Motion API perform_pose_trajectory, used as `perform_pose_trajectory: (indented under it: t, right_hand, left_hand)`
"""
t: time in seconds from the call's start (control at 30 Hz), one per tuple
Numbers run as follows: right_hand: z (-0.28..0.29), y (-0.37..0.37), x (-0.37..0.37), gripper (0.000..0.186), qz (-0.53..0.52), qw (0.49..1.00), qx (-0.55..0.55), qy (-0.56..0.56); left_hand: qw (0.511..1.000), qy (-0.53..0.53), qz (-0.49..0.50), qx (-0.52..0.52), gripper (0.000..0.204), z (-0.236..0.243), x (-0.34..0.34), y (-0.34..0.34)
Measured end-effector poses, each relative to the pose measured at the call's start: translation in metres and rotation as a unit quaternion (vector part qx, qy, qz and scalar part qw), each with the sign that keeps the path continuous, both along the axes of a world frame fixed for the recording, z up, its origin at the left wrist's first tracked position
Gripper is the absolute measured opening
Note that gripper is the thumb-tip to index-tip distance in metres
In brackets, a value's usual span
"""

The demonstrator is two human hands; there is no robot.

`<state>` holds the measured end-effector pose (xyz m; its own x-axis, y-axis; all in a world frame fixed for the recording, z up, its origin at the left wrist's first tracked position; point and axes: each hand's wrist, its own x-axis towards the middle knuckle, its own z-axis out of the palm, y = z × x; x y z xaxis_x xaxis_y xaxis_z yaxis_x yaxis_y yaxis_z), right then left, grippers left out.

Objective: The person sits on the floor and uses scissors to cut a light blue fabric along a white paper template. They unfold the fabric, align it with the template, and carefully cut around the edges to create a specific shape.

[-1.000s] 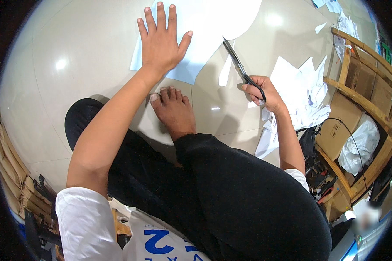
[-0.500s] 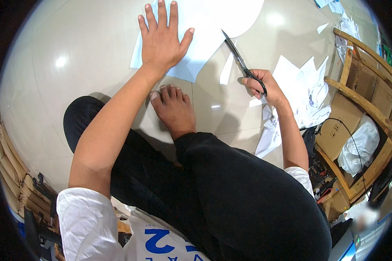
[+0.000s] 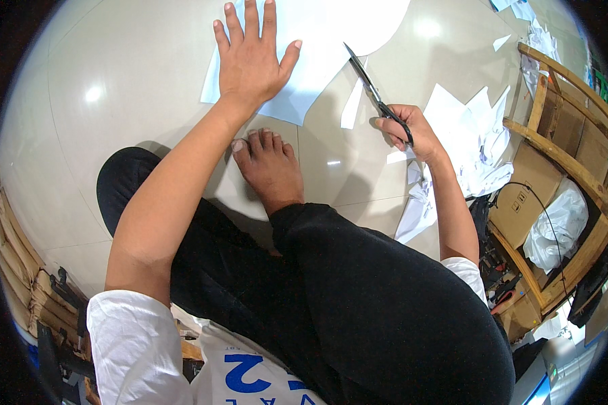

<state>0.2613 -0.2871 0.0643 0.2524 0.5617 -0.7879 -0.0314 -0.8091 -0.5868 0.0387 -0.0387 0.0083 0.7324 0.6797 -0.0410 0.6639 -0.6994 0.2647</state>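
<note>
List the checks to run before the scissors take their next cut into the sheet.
1. Left hand flat on the white paper sheet, fingers spread: ok.
2. Right hand has its grip on the scissors handles: ok.
3. Blade tips at the sheet's edge: ok.
4. Left fingers apart from the blades: ok.
5. Bare foot lies below the sheet, off the blade line: ok.
6. Whether a cut line is marked on the sheet: cannot tell.

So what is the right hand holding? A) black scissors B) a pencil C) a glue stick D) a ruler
A: the right hand grips black scissors, blades pointing up toward the sheet of paper that the left hand presses flat.
</note>
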Motion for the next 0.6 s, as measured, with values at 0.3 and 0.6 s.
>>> perform_pose_trajectory:
  t: [0.3, 0.6]
  right_hand:
    - [-0.001, -0.001, 0.002, 0.03, 0.005, 1.0, -0.006, 0.012]
    - [-0.002, -0.002, -0.01, 0.029, -0.006, 1.0, -0.003, 0.008]
  left_hand:
    - [1.0, -0.013, -0.002, 0.003, 0.093, 0.0, -0.001, 0.0]
    - [1.0, -0.01, 0.0, -0.002, 0.092, 0.002, 0.0, 0.0]
